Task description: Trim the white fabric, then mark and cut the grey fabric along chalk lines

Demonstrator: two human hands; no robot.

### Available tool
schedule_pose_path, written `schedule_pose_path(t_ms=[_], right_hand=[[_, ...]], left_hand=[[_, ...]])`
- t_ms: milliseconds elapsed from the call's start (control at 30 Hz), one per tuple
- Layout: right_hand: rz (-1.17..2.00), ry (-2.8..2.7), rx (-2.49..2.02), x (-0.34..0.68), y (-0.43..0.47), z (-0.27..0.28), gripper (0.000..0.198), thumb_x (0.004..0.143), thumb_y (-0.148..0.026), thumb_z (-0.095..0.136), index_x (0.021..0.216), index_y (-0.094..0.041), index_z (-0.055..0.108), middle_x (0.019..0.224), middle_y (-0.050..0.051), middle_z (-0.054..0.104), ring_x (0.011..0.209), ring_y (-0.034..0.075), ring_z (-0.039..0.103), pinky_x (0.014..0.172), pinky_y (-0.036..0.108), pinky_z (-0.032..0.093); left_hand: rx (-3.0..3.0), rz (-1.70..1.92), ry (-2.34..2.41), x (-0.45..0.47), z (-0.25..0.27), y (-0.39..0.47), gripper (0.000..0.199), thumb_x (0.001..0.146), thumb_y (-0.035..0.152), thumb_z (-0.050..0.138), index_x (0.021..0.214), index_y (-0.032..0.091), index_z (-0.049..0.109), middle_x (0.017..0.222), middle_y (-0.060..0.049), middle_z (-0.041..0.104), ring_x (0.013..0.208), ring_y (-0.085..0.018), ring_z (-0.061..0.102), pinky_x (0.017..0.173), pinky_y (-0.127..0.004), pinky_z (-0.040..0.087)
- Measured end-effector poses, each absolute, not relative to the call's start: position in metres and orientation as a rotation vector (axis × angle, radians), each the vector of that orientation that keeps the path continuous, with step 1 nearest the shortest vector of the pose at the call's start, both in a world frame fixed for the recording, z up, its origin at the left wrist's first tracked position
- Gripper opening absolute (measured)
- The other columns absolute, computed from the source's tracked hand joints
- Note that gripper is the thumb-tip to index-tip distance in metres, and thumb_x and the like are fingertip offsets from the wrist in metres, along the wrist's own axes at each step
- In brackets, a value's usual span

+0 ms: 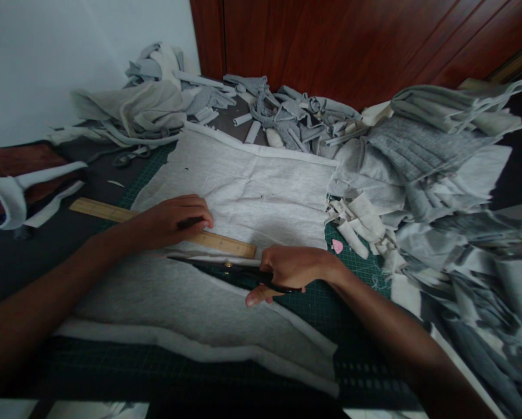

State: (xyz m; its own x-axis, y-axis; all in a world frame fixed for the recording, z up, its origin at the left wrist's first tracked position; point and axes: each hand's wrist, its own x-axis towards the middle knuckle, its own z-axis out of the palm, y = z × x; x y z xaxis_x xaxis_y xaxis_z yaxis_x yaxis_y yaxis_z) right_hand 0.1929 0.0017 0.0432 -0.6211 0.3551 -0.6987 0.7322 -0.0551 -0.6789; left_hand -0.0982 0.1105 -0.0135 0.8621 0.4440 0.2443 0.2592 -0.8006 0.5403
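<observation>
My right hand (287, 269) grips black scissors (228, 265) by the handles, their blades pointing left along a cut in the light grey fabric (261, 180). A strip of grey fabric (164, 294) with a rolled edge lies on the near side of the blades. Across the fabric runs a wooden ruler (228, 243), and my left hand (173, 221) rests on it with curled fingers. Something dark and slim shows between that thumb and the fingers, too shadowed to name. Part of the ruler is hidden under the left hand.
A green cutting mat (315, 308) lies beneath the fabric. Grey scraps (282, 116) are heaped at the back, with folded fabric (422, 145) piled at the right. A pink piece of chalk (337, 247) sits near the small offcuts. White strips (7, 201) lie at the left.
</observation>
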Motion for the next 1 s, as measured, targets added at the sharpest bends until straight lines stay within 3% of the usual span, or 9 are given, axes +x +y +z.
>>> schedule_pose_path(t_ms=[400,1000], right_hand=[[-1.724,1.915,1.167,0.1937,0.0019,0.0397,0.053,0.085,-0.065,0.079,0.074,-0.013,0.073,0.049,-0.006,0.054,0.037,0.007,0.048,0.038,0.02,0.039],[-1.723,1.924,1.159,0.1945,0.0016,0.0409,0.055,0.086,-0.067,0.077,0.073,-0.013,0.073,0.046,-0.007,0.049,0.038,0.007,0.047,0.041,0.021,0.038]], left_hand=[[2.545,0.517,0.462,-0.0999,-0.0162,0.1123,0.024,0.108,0.034,0.055,0.096,0.02,0.07,0.091,-0.003,0.068,0.089,-0.017,0.064,0.087,-0.026,0.046],[2.534,0.469,0.545,-0.0983,-0.0136,0.1112,0.037,0.109,0.047,0.051,0.093,0.021,0.072,0.089,-0.005,0.071,0.089,-0.018,0.065,0.087,-0.029,0.049]])
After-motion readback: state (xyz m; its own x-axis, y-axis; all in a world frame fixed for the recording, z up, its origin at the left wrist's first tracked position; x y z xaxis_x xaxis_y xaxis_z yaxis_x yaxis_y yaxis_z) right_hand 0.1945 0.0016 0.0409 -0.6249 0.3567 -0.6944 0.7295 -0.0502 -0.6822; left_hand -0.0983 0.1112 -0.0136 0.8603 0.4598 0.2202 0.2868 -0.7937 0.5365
